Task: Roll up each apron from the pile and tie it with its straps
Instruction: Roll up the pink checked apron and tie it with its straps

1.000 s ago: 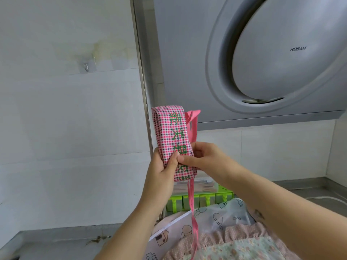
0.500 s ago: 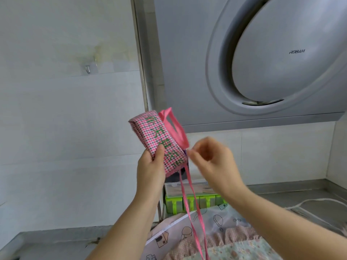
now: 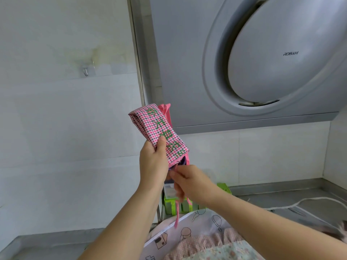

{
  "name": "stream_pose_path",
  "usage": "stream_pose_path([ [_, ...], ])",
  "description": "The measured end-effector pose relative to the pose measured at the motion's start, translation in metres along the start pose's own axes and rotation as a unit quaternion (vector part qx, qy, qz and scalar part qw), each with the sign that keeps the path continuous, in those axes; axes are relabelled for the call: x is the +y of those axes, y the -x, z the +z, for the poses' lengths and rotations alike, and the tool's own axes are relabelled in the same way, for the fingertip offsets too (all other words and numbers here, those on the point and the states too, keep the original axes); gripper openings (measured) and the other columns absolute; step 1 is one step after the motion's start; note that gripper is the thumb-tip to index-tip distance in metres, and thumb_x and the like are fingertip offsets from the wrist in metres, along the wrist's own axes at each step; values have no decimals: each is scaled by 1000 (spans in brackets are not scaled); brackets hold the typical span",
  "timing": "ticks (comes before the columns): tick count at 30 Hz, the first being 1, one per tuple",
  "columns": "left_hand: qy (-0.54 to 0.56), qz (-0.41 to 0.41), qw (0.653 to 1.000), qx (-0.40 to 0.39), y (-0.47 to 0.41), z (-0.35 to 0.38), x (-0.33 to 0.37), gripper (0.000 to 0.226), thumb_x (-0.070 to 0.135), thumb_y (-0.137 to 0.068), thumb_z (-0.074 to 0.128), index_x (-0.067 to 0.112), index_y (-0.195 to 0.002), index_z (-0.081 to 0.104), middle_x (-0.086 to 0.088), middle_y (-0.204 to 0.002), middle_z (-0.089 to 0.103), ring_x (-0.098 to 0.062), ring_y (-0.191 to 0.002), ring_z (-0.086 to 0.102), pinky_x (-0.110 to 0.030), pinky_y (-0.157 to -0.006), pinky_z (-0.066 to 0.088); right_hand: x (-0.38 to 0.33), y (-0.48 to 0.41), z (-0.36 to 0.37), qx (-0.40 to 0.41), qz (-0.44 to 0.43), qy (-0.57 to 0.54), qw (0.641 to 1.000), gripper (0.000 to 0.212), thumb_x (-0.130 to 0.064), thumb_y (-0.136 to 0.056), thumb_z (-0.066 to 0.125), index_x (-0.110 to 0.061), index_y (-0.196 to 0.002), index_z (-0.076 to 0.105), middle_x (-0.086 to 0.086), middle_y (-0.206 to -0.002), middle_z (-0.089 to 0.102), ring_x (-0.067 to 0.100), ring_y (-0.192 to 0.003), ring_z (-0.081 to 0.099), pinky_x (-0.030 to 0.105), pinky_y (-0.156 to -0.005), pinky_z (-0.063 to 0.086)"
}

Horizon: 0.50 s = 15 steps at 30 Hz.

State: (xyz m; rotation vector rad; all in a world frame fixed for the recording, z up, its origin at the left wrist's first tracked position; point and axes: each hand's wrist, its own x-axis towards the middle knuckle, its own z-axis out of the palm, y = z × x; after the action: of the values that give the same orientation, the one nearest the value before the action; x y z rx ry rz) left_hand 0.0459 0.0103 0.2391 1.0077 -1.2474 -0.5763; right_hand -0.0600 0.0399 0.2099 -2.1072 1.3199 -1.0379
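Holding the pink checked fabric apron roll [image 3: 159, 132] round its lower half, the left grip [image 3: 153, 162] has the thumb pressed across the printed face and the fingers wrapped behind. The roll is in mid-air, well above the steel table [image 3: 281, 192] and in front of the grey metal range hood [image 3: 262, 62].

Change: one second ago the roll stood upright, and the right grip pinched its face just beside the left thumb. Half a second ago the right grip had let go and stood off to the right with loose fingers. Now the right grip [image 3: 189, 182] sits directly beneath the left grip, touching it. Its fingers are curled round the narrow pink fabric straps [image 3: 176, 209] where they leave the roll's lower end. Motion blur hides whether both straps are caught. Two strap tails hang below the right grip.

Meaning: rolling appears complete, and the tying step is judged to be starting. The straps are not yet wound round the roll.

Orientation: the long axis is tilted. The upper end points up and left, away from the left grip; the lower end points down and right, toward the right grip. Green lettering runs along this axis, facing the camera.

Below both grips lie the pile of patterned fabric aprons [image 3: 202, 243] and a green plastic box [image 3: 223, 187].
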Motion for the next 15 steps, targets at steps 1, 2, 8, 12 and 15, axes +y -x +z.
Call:
stream_pose_path([
  [1,-16,16,1000,0,0,-1,-1,21,33,-100,44,17,-102,58,6,-92,66,-8,-83,64,-27,-67,54,-4,2,-1,-21,-25,62,998,33,-16,-101,39,-19,-76,60,2,-73,62,12,-60,55,30,-63,45],
  [2,-39,34,999,-2,0,-3,-1,20,32,-100,44,17,-100,56,8,-90,65,-5,-80,62,-24,-64,53,-9,4,-4,-42,-53,145,987,31,-19,-101,38,-17,-86,64,3,-82,64,16,-69,57,32,-66,45],
  [8,-85,90,977,-175,5,-14,-12,16,29,-100,43,26,-109,56,10,-97,67,0,-84,64,-19,-73,54,-67,0,-74,-136,-108,354,919,27,-25,-100,42,-12,-99,66,-5,-83,62,14,-77,58,28,-74,48],
  [12,-77,81,958,-263,10,-24,-11,18,34,-97,43,38,-111,54,14,-109,66,1,-96,65,-15,-82,51,-77,-13,-122,-102,-99,357,923,27,-36,-93,54,-15,-83,67,-2,-78,66,14,-66,58,24,-66,46],
  [15,-53,52,951,-301,15,-25,-6,20,30,-96,45,39,-112,55,14,-110,68,0,-98,65,-17,-82,52,-82,-20,-141,-64,-105,345,931,31,-42,-87,61,-14,-75,65,-2,-64,60,10,-52,46,23,-56,40],
])
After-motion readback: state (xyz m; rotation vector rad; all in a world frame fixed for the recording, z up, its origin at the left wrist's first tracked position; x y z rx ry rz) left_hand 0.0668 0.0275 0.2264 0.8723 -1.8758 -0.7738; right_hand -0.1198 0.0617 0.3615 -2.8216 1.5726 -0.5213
